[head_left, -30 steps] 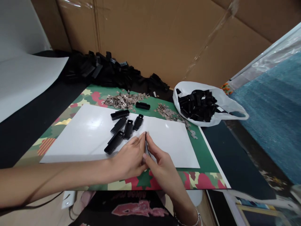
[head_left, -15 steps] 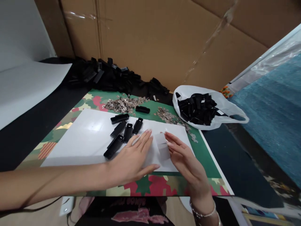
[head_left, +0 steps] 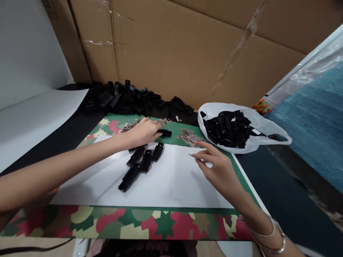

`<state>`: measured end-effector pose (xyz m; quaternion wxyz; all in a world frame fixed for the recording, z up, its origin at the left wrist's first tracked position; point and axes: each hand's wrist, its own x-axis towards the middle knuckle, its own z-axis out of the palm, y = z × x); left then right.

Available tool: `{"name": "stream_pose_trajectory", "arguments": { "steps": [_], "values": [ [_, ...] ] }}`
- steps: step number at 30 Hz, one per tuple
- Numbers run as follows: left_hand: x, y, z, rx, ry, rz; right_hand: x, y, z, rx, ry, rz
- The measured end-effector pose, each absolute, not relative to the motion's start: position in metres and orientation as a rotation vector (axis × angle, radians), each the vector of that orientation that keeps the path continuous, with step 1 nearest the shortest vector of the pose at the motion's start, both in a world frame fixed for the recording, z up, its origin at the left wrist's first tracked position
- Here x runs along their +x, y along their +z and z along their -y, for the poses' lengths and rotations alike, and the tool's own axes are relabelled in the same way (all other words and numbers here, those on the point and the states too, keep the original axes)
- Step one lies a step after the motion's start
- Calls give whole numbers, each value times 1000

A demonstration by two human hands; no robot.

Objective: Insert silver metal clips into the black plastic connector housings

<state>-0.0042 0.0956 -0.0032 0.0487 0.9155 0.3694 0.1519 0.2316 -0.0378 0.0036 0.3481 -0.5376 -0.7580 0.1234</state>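
My left hand (head_left: 143, 131) reaches across the white sheet (head_left: 166, 178) to the far side, its fingers closed round a black plastic housing (head_left: 164, 132) lying by a heap of small metal clips (head_left: 136, 123). My right hand (head_left: 214, 164) hovers over the sheet's right edge, pinching a thin dark strip (head_left: 193, 156) between thumb and fingers, index finger stretched toward a second heap of metal clips (head_left: 189, 135). Several black housings (head_left: 142, 160) lie loose on the sheet between my hands.
A white plastic bag (head_left: 257, 125) full of black housings sits at the right. A long pile of black parts (head_left: 128, 98) lines the cardboard wall (head_left: 187, 50) at the back. A camouflage-patterned mat (head_left: 134, 223) lies under the sheet. White board at left, teal surface at right.
My hands have parted from the sheet's near middle. The left has reached forward to the black housing by the clips; the right has moved right and forward toward the other clip heap.
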Motion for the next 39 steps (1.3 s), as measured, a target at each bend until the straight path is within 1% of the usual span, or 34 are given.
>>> {"name": "stream_pose_trajectory", "arguments": {
  "steps": [2, 4, 6, 8, 11, 15, 16, 18, 20, 22, 26, 30, 33, 39],
  "values": [
    [7, -11, -106, 2861, 409, -1102, 230, 4, 36, -1366, 240, 1992],
    [17, -20, -115, 2900, 371, -1081, 230, 7, 35, -1361, 232, 1973],
    [22, -27, -122, 2909, 355, -1065, 232, 14, 33, -1341, 324, 1945],
    [23, -30, -126, 2894, 369, -1056, 237, 23, 31, -1264, 492, 1904],
    [23, -21, -119, 2829, 447, -1053, 245, 31, 26, -1088, 716, 1775],
    [22, 6, -81, 2663, 585, -1055, 252, 31, 18, -1045, 819, 1587],
    [22, 12, -70, 2585, 605, -1059, 253, 29, 17, -1045, 840, 1542],
    [21, 21, -51, 2112, 635, -1035, 254, 24, 13, -1030, 898, 1441],
    [22, 25, -38, 1735, 597, -962, 255, 19, 9, -1015, 966, 1350],
    [24, 24, -31, 1487, 573, -874, 254, 14, 8, -1026, 1036, 1282],
    [29, 18, -28, 1208, 525, -747, 247, 6, 12, -1068, 1215, 1222],
    [33, 11, -23, 1114, 543, -726, 232, 0, 21, -1068, 1394, 1224],
    [34, 6, -19, 1186, 551, -738, 223, -2, 25, -1112, 1392, 1192],
    [37, 0, -15, 1349, 481, -760, 213, -8, 27, -1188, 1206, 1153]
  ]
}}
